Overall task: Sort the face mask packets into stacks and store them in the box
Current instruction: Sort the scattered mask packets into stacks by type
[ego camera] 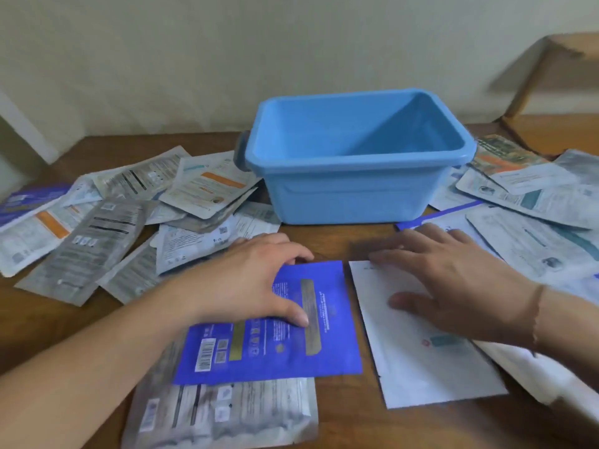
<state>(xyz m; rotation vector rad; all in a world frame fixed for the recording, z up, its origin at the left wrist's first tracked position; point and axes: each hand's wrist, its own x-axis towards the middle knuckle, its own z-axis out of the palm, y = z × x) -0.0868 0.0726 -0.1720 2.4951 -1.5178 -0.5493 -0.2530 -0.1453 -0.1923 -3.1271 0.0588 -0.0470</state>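
Face mask packets are lying scattered over the wooden table (327,244) in two loose heaps — a left heap (107,218) of grey, white and orange-striped packets spreading toward the left edge, and a right heap (531,196) fanning out toward the right edge. Near the front edge, a grey packet (223,413) is lying flat, and a blue packet (291,332) is overlapping its upper part. The left hand (256,280) is resting on this blue packet, its fingers curling over the packet's far edge while the thumb is pressing down on its face — it is gripping the packet. Behind, toward the back edge of the table, a light blue box (353,196) is standing upright with no packets showing inside. Just beside the blue packet, a white packet (421,348) is lying flat, and the right hand (453,280) is lying on it with fingers spread and nearly straight, pressing rather than holding.
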